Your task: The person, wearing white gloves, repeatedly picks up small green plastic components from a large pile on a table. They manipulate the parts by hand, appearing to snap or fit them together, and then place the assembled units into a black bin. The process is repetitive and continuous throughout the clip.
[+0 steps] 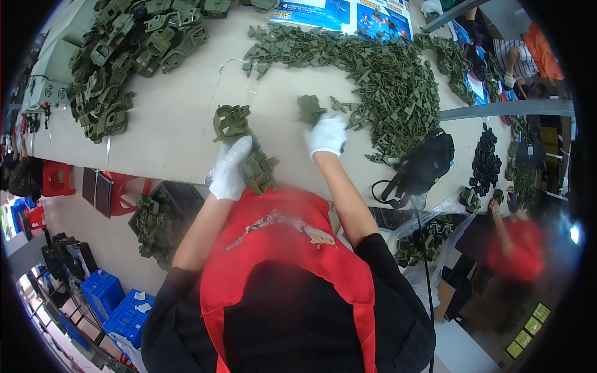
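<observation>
My left hand (229, 171), in a white glove, is closed around an olive-green moulded plastic part (260, 173) near the table's front edge. Touching the fingertips' far side is another green part with open, hollow sections (232, 123); whether the two are joined I cannot tell. To the right, my gloved right hand (328, 135) has its fingers curled, a blocky olive-green plastic piece (310, 109) at their tips. That piece is slightly blurred. Just beyond it lies the loose end of a heap of small green parts (392, 87).
Larger green parts (112, 68) are piled at the far left. A black bag (426, 161) with a strap lies at the table's right. Printed blue sheets (348, 17) are at the back. Below the edge stands a dark bin (180, 205); a co-worker in red (516, 248) is at right.
</observation>
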The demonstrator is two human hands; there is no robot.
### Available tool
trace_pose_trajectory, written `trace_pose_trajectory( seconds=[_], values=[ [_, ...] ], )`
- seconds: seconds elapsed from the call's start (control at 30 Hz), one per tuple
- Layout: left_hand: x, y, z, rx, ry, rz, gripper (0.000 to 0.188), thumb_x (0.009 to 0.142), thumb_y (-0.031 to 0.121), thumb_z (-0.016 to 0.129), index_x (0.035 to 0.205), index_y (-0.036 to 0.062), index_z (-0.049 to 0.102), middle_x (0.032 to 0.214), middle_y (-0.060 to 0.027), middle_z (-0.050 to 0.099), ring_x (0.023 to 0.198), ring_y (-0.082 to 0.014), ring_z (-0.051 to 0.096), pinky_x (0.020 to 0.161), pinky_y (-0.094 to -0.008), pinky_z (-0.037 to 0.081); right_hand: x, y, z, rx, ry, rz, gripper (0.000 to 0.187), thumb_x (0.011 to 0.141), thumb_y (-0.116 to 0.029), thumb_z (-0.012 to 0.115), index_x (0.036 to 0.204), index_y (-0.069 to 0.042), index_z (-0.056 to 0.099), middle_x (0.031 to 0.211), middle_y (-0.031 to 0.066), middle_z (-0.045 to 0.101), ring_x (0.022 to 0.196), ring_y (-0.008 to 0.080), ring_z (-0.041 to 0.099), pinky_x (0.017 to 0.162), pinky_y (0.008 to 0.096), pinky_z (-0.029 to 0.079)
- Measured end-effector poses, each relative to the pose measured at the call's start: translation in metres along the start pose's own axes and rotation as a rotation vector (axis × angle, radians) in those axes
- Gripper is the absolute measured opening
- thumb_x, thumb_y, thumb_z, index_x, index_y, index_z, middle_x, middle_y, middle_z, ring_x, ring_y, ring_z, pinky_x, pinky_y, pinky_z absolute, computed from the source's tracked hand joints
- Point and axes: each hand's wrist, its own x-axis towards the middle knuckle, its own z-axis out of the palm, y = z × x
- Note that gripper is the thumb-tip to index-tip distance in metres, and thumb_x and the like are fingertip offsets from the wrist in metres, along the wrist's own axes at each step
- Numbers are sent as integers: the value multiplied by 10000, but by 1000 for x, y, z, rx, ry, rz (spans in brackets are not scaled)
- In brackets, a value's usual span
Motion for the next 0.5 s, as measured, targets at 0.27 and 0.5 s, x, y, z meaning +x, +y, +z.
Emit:
trace_pose_trajectory(
  seconds=[0.27,0.5],
  values=[
    [-11,5,3,40,11,-3,614,849,552,627,1253,106,505,1093,-57,596,992,-209,592,843,-401,530,15,2,-7,312,-133,-81,467,781,-278,712,1158,-15,630,1049,212,663,989,342,635,890,401,491],
    [-1,-2,-6,65,-132,128,827,785,724,572,1288,73,488,1135,-63,581,1025,-178,578,878,-360,515,32,15,-32,1010,-311,-75,397,780,-210,728,1125,-24,667,1008,134,704,872,195,668,804,317,515]
  ],
)
